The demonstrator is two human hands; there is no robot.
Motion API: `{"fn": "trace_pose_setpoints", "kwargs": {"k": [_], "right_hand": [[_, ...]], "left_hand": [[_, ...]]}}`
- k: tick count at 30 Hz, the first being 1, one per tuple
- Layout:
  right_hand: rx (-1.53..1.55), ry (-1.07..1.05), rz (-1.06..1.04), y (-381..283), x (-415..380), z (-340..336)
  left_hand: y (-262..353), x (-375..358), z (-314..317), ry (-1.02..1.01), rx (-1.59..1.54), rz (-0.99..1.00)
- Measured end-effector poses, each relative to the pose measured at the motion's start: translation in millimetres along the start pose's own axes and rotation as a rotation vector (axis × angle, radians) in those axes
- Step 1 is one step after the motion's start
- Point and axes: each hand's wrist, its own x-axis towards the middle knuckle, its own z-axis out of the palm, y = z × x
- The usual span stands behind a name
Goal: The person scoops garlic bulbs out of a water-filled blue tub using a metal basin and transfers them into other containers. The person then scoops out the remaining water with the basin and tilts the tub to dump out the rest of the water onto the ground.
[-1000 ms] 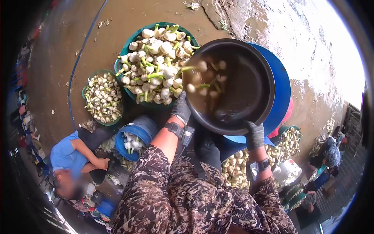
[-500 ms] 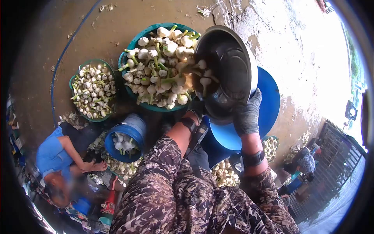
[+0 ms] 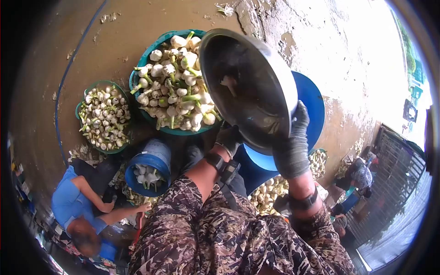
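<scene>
A large dark metal basin [image 3: 270, 114] is tilted steeply between my hands, its lower edge at the right side of a green tub [image 3: 139, 73] heaped with garlic bulbs [image 3: 169, 71]. Inside the basin I see a single bulb [image 3: 228, 85] and dark wetness. My right hand [image 3: 293, 146], in a grey glove, is closed on the near right rim. My left hand [image 3: 229, 137], also gloved, grips the near underside; its fingers are partly hidden by the basin. Behind the basin stands a big blue barrel [image 3: 311, 107], wide-mouthed.
A smaller green tub [image 3: 103, 117] of garlic sits at left. A blue bucket [image 3: 158, 158] with bulbs lies tipped near my legs. A person in a blue shirt [image 3: 73, 192] sits at lower left. More garlic [image 3: 268, 195] lies below the barrel. A hose [image 3: 62, 87] crosses the wet floor.
The basin has tipped further and moved left over the green tub. Several bulbs that were sliding out have left it. The seated person's arm has reached out to the right.
</scene>
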Motion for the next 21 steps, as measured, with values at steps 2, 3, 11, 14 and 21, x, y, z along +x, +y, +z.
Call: {"fn": "trace_pose_setpoints", "kwargs": {"k": [2, 3, 11, 14, 21], "right_hand": [[-0.712, 0.062, -0.108, 20.7, 6.2, -16.1], [-0.617, 0.1, -0.114, 34.8, 13.1, -24.3], [-0.665, 0.002, -0.486, 18.1, -14.2, -30.0], [-0.719, -0.153, -0.52, 27.6, -21.0, -30.4], [-0.562, -0.004, -0.544, 57.8, -14.7, -95.3]], "left_hand": [[8.6, 5.1, -15.3, -0.155, 0.343, 0.136], [16.5, 4.7, -8.5, 0.036, 0.252, 0.173], [30.3, -0.6, 3.0, -0.18, -0.211, 0.157], [30.9, -10.9, -3.3, -0.212, -0.823, -0.316], [32.5, 32.7, -4.3, -0.088, -1.493, -0.955]]}}
